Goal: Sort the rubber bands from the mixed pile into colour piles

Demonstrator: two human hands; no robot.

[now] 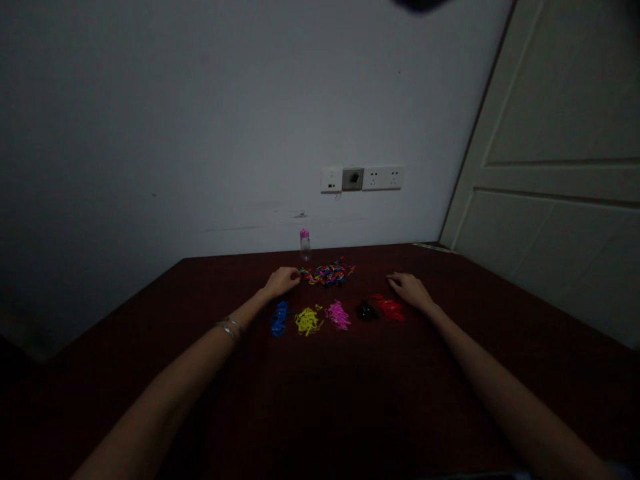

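My left hand [283,281] is at the left edge of a mixed pile of coloured rubber bands [329,274], its fingers curled together; anything between the fingertips is too small to make out. On the right, my right hand [409,289] rests on the table with its fingers stretched out and nothing visible in them, just beyond a red pile of bands [391,309]. In a row nearer me lie a blue pile [279,319], a yellow pile [307,321], a pink pile [339,315] and a black pile [367,311]. The light is dim.
A clear bottle with a pink top [305,245] stands behind the mixed pile. The dark red table [325,387] meets a wall with sockets [383,178]. A pale panelled door [560,173] is on the right.
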